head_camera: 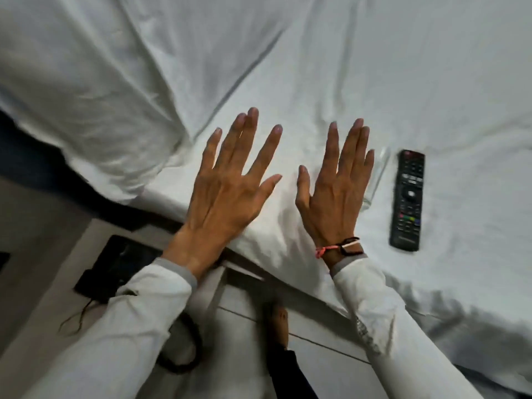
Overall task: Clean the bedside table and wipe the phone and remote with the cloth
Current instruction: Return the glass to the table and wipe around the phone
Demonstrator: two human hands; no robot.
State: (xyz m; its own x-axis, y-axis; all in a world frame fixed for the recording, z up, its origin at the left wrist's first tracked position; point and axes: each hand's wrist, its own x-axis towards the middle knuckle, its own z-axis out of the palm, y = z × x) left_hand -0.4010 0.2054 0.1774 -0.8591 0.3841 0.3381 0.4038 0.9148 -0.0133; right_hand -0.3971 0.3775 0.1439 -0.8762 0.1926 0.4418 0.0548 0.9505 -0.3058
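My left hand [230, 185] and my right hand [338, 185] are held flat, palms down and fingers spread, over the edge of a white bed sheet [316, 67]; neither holds anything. A black remote [407, 200] lies on the sheet to the right of my right hand. A clear glass [377, 174] lies on its side between my right hand and the remote. At lower left a black phone [112, 266] rests on the pale bedside table [43, 254], partly hidden by my left sleeve. No cloth is in view.
A white pillow [95, 90] lies at upper left on the bed. A thin dark cord [77, 315] trails from the phone. A dark hair band [187, 352] hangs by my left sleeve. My bare foot [279, 323] stands on the tiled floor beside the bed.
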